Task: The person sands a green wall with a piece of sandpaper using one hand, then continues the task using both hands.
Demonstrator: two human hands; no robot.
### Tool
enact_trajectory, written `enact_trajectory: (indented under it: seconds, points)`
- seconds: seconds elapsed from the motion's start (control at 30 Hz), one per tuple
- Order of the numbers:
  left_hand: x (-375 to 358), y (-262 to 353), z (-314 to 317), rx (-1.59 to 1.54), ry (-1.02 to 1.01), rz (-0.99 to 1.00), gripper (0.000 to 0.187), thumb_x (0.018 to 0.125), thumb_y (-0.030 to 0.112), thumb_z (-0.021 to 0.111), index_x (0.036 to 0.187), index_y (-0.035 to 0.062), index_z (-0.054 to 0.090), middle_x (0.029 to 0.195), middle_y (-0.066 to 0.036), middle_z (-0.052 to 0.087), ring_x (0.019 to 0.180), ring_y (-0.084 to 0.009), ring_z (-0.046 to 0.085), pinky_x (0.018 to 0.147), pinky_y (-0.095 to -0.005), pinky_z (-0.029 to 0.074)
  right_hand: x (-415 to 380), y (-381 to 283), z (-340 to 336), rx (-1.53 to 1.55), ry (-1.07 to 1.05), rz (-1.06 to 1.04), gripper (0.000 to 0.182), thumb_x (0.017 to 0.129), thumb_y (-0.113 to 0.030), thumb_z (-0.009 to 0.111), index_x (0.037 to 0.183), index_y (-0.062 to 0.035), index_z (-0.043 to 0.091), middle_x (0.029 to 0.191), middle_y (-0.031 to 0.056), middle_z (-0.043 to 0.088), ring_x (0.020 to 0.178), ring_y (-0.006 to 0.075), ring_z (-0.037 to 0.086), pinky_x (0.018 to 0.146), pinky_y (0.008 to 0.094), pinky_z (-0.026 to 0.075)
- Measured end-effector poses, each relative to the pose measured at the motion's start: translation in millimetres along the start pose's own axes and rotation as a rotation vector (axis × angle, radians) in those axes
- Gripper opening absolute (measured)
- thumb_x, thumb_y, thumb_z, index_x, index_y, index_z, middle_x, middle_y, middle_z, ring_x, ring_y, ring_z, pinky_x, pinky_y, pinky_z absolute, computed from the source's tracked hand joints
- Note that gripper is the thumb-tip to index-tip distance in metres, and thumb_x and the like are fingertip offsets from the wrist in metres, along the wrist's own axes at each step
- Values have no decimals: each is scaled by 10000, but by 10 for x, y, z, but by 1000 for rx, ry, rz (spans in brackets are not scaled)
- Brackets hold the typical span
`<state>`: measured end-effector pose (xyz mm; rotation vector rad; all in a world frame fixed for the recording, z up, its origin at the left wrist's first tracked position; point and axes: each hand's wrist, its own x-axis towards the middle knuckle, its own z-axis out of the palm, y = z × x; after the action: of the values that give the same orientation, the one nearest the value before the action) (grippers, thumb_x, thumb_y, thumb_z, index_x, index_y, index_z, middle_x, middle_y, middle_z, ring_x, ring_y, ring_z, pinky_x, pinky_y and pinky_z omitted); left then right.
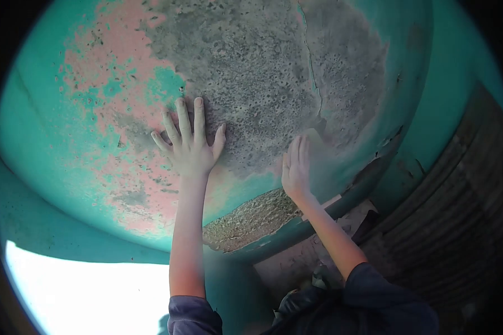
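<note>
A wall [246, 72] with worn paint fills most of the view, showing a rough grey patch amid pink and turquoise layers. My left hand [191, 145] lies flat against it with the fingers spread, at the border of the pink and grey areas. To the right, my right hand [297, 167] is up at the lower edge of the grey patch, its fingers pressed together. Against those fingers is a pale flat piece [316, 138], blurred by a dusty haze; its exact kind cannot be made out. Both hands and forearms look coated with pale dust.
A thin crack [310, 56] runs down the grey patch. Below, a broken strip of coarse bare plaster [251, 220] lies along the wall's lower edge. Bright light enters at lower left. Dark corrugated sheeting [447, 190] stands at the right.
</note>
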<state>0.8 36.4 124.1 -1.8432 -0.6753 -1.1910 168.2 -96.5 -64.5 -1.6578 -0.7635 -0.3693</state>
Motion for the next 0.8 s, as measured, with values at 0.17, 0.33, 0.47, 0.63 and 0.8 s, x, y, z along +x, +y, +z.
enact_trajectory:
  seconds: [0.17, 0.33, 0.47, 0.63, 0.8]
  points:
    - [-62, 68, 43, 1, 3, -19, 762, 920, 673, 517, 1550, 253, 433, 1627, -110, 353, 1505, -401, 270, 1187, -674, 10, 159, 140, -62, 66, 24, 99, 597, 1045, -170, 404, 1569, 56, 231, 1623, 302, 216, 1524, 441, 183, 1225, 543, 167]
    - [-234, 289, 77, -107, -5, -41, 865, 936, 671, 494, 1595, 139, 320, 1647, -292, 158, 1514, -540, 77, 1133, -744, -36, 240, 16, -427, -231, -259, -300, 765, 904, -130, 563, 1590, -24, 240, 1640, 234, 231, 1516, 433, 217, 1198, 583, 206]
    - [-425, 691, 43, -144, -267, -196, 991, 929, 677, 514, 1623, 75, 145, 1604, -410, -51, 1438, -669, -97, 1051, -829, -32, 564, 159, -397, -74, 12, -75, 726, 949, -156, 531, 1596, -31, 226, 1642, 232, 230, 1520, 412, 223, 1191, 585, 209]
    - [-393, 1439, -85, -386, -440, -283, 953, 949, 626, 533, 1637, 127, 101, 1588, -419, -125, 1399, -692, -189, 1026, -849, -28, 601, 306, -724, -208, -246, -248, 651, 1003, -183, 479, 1585, -8, 245, 1621, 260, 262, 1504, 426, 256, 1179, 583, 227]
    - [-49, 2015, -238, -505, -550, -124, 738, 978, 535, 547, 1615, 278, 277, 1660, -290, -83, 1454, -623, -167, 1065, -815, -51, 582, 597, -830, -165, -195, -283, 650, 972, -159, 490, 1562, 21, 284, 1601, 283, 288, 1487, 440, 284, 1176, 557, 252]
